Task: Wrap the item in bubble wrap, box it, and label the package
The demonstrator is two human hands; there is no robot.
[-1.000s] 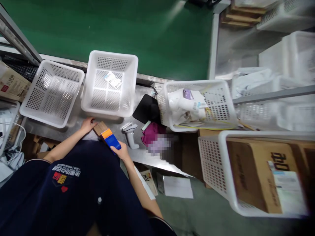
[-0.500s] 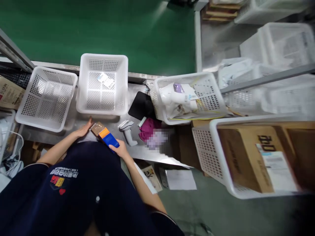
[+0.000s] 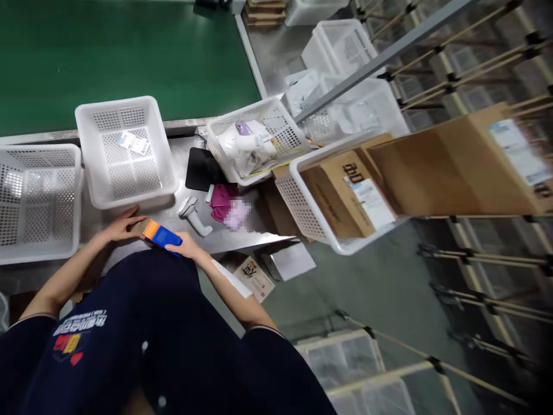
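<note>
My right hand [image 3: 185, 245] is closed on the blue end of a small, flat, box-shaped packet [image 3: 163, 235], with an orange band and a brown end. At that brown end, my left hand [image 3: 123, 225] has its thumb and a finger on the packet, while another finger stretches away towards the basket. The packet is just above the metal table's front edge, close to my body. To its right lies a white handheld barcode scanner [image 3: 195, 217]. Behind the hands stands a white perforated basket [image 3: 162, 173] with a labelled white packet [image 3: 133, 142] inside.
Another white basket [image 3: 41, 253] is at the left. A black pad [image 3: 201, 170] and a magenta cloth [image 3: 222, 199] lie right of centre. Farther right are a basket of packets [image 3: 283, 161] and one with cardboard boxes [image 3: 298, 202]. A grey bar [image 3: 380, 60] crosses above.
The view has swung to the right, so the baskets appear farther left. My left hand has come from beside the packet onto its brown end; my right hand keeps its hold.
</note>
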